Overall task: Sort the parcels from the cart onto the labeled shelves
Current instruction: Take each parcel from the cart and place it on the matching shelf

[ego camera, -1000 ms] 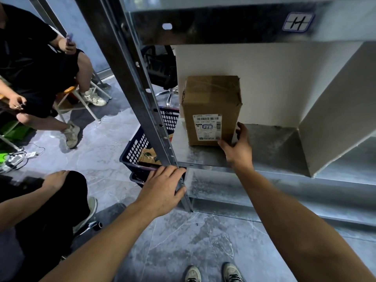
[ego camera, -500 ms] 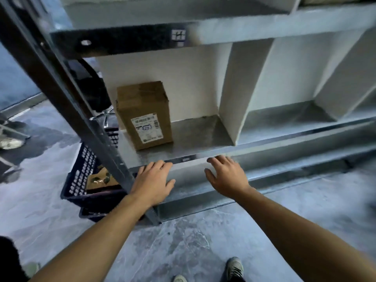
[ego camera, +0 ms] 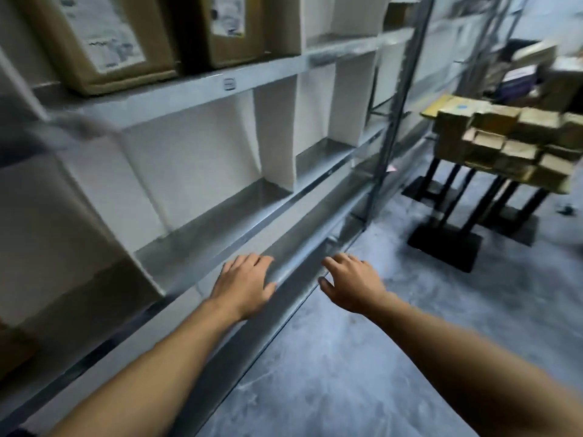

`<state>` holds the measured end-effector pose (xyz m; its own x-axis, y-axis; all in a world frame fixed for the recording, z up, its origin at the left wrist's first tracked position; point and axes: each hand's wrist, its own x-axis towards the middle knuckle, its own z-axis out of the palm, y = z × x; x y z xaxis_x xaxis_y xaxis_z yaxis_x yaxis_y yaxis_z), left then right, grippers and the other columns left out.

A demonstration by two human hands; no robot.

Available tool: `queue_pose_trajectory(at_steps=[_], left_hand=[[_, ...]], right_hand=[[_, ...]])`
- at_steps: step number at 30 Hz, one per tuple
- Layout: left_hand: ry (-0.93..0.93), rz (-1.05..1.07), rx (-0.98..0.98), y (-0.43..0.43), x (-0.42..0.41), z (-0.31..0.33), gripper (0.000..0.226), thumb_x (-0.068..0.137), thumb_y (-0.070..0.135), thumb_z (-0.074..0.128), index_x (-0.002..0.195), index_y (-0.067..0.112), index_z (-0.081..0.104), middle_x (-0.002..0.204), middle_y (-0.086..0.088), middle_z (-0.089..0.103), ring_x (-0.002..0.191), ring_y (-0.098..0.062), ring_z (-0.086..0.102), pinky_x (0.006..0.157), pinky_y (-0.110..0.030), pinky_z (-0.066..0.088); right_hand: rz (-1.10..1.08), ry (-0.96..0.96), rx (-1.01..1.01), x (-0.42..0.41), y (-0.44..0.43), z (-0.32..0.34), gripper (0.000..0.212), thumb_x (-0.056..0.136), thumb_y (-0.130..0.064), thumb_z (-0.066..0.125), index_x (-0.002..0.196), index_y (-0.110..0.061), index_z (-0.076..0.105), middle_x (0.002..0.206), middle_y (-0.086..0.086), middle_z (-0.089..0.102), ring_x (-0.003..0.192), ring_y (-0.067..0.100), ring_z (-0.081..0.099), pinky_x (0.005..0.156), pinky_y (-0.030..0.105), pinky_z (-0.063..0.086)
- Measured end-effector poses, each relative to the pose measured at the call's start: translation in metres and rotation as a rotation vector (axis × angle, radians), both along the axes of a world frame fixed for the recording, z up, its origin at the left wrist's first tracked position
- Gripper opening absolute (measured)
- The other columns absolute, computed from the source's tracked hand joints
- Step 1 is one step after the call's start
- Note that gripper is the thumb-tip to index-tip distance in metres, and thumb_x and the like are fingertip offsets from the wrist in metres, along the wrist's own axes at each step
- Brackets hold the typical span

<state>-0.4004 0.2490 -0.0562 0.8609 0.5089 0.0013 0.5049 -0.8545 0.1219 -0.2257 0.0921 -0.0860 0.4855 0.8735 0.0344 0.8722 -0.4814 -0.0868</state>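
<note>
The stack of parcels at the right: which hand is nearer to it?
Right. The right hand hangs over the floor, on the side of the stack of parcels; the left hand lies farther away, by the shelf edge.

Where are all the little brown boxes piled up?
The pile of brown boxes sits at the right of the head view, on black-legged stands, just past the metal shelf post.

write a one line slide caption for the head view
Both empty hands, left hand and right hand, hover by bare shelf bays; stacked parcels wait at right.
</note>
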Motion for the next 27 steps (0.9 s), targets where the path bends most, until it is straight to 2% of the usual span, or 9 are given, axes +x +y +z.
queue_pose_trajectory(at_steps=[7, 13, 17, 27], left_hand=[[-0.093, -0.212, 0.062, -0.071, 0.201, 0.028, 0.049, 0.093, 0.046, 0.049, 0.138, 0.027, 0.043, 0.137, 0.0, 0.048, 0.125, -0.025, 0.045, 0.102, -0.038, 0.036], [-0.102, -0.357, 0.085, -0.113, 0.323, 0.04, 0.049, 0.093, 0.05, 0.048, 0.136, 0.028, 0.044, 0.134, 0.001, 0.049, 0.12, -0.024, 0.048, 0.099, -0.04, 0.038], [-0.101, -0.438, 0.107, -0.12, 0.392, 0.042, 0.05, 0.092, 0.049, 0.048, 0.138, 0.027, 0.044, 0.134, 0.0, 0.05, 0.12, -0.024, 0.048, 0.1, -0.041, 0.04], [-0.138, -0.546, 0.126, -0.092, 0.582, 0.036, 0.054, 0.093, 0.052, 0.046, 0.141, 0.027, 0.04, 0.137, 0.002, 0.049, 0.122, -0.023, 0.047, 0.102, -0.04, 0.039]], right_hand=[[-0.239, -0.091, 0.003, 0.157, -0.108, 0.032, 0.045, 0.098, -0.05, 0.042, 0.131, -0.021, 0.052, 0.124, 0.006, 0.057, 0.114, 0.031, 0.054, 0.085, 0.037, 0.042], [-0.419, -0.119, 0.007, 0.245, -0.167, 0.053, 0.046, 0.098, -0.052, 0.04, 0.132, -0.022, 0.049, 0.125, 0.007, 0.055, 0.111, 0.032, 0.054, 0.082, 0.04, 0.043], [-0.509, -0.086, 0.019, 0.291, -0.186, 0.061, 0.049, 0.099, -0.052, 0.04, 0.138, -0.023, 0.046, 0.13, 0.007, 0.053, 0.116, 0.032, 0.052, 0.089, 0.043, 0.044], [-0.621, -0.069, 0.0, 0.45, -0.17, 0.059, 0.046, 0.099, -0.05, 0.04, 0.136, -0.024, 0.045, 0.13, 0.008, 0.053, 0.119, 0.032, 0.051, 0.093, 0.045, 0.043]])
